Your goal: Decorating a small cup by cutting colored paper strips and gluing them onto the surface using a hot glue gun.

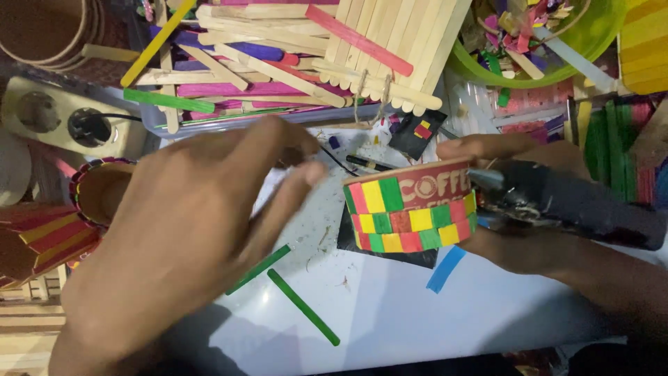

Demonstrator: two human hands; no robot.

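Note:
A paper cup (pixel 410 209) lies on its side, its wall covered with bands of red, yellow and green squares. My right hand (pixel 511 247) is closed around a black glue gun (pixel 577 205), whose nozzle points at the cup's rim. The fingers of that hand reach over the gun just right of the cup. My left hand (pixel 188 230) is blurred and hovers left of the cup with its fingers stretched toward it; nothing shows between them. Under the cup lies a black square piece (pixel 390 254).
Two green sticks (pixel 303 306) and a blue stick (pixel 445 269) lie on the white surface (pixel 390 313). A tray of coloured craft sticks (pixel 278 63) fills the top. A green bowl of scraps (pixel 598 35) is top right, a power strip (pixel 62 115) and decorated cups (pixel 101 188) at left.

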